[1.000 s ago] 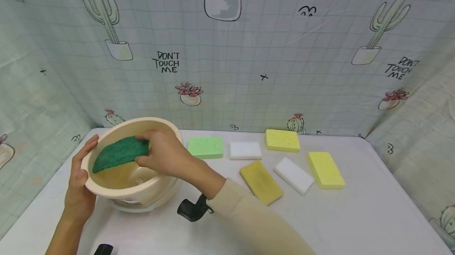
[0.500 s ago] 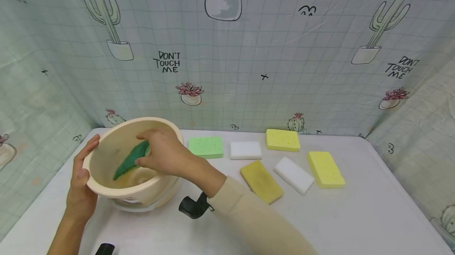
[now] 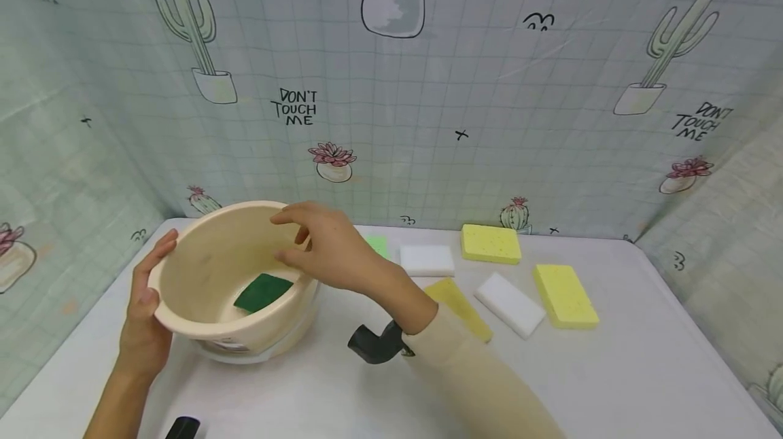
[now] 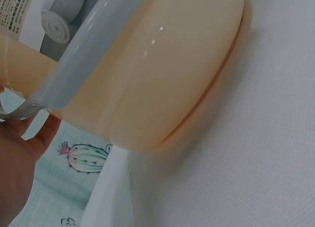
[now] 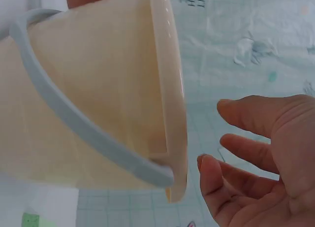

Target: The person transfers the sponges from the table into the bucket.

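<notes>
A cream bucket (image 3: 292,317) stands on the white table, its mouth tilted towards me. My left hand (image 3: 143,330) holds it by the left side of the rim, thumb on the near side. Inside, low in the bucket, lies a dark green scouring pad (image 3: 263,291), its right corner hidden by the rim. My right hand (image 3: 336,249) hovers at the bucket's right rim, with fingers and thumb apart and nothing between them. The right wrist view shows that hand (image 5: 261,158) just off the rim. A grey handle (image 5: 88,123) hangs along the bucket's side.
Several sponges lie right of the bucket: a light green one (image 3: 378,246) partly behind my right hand, white ones (image 3: 427,260), bright yellow ones (image 3: 565,296), and a darker yellow one (image 3: 459,306) partly behind my forearm. A cactus-print cloth (image 3: 453,174) hangs behind the table.
My right hand has let go of the green scouring pad, which dropped from near the rim down into the bucket. The hand has moved right, out over the rim. The left hand keeps its hold.
</notes>
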